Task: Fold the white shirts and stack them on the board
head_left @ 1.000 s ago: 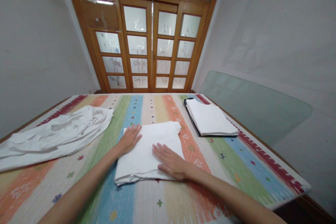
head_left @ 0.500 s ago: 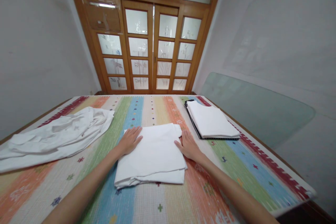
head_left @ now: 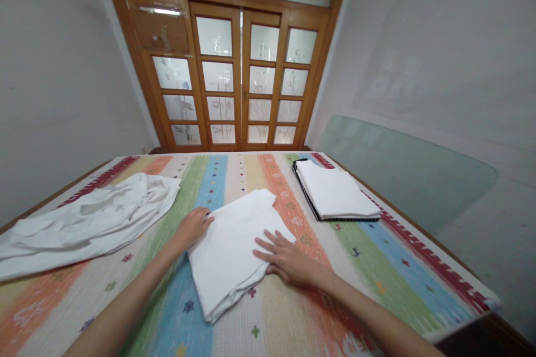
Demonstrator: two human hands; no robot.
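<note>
A folded white garment (head_left: 238, 240) lies turned at an angle on the striped cover before me, its layered edges showing at the lower right. My left hand (head_left: 195, 227) is closed at its upper left edge, fingers together and the thumb close to them. How much fabric sits between those fingers is hidden. Across the garment's right side my right hand (head_left: 288, 259) rests flat, open, with the fingers spread. To the right, apart from both hands, lies another folded white garment (head_left: 337, 189) on top of a black item (head_left: 307, 196).
A crumpled white garment (head_left: 96, 217) is spread out at the left. The striped, patterned cover (head_left: 259, 329) runs under everything to the far edge. Beyond stand wooden doors with glass panes (head_left: 240, 83). A pale green panel (head_left: 402, 167) is along the right wall.
The folded garment has been turned clockwise, its near edge now slanting. My left hand shifted slightly left; my right hand moved nearer me and onto the fabric, fingers spreading.
</note>
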